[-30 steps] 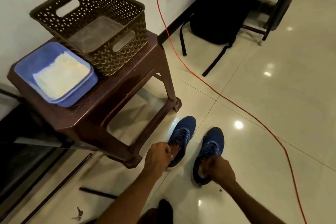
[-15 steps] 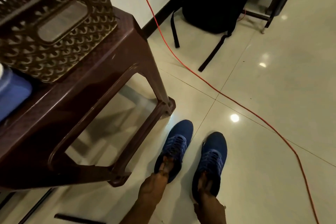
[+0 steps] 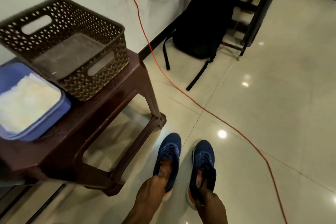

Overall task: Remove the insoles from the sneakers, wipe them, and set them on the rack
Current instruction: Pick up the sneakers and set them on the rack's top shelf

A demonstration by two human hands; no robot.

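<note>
Two blue sneakers stand side by side on the tiled floor, toes pointing away from me. My left hand [image 3: 161, 178] reaches into the opening of the left sneaker [image 3: 171, 148], its fingers hidden inside. My right hand [image 3: 205, 198] is at the heel opening of the right sneaker [image 3: 203, 152], where orange lining shows; its fingertips are also hidden. No insole can be made out. A pale folded cloth [image 3: 27, 103] lies in a blue tub [image 3: 62, 107] on the brown plastic stool [image 3: 116, 94].
A brown woven basket [image 3: 101, 78] sits on the stool beside the tub. A red cable [image 3: 218, 118] crosses the floor right of the sneakers. A black backpack [image 3: 200, 23] leans on the wall by a dark frame [image 3: 254, 11].
Both hands have pushed from the heel rims deeper into the sneakers. My head dipped toward the shoes, then lifted, so the tub and basket show again.
</note>
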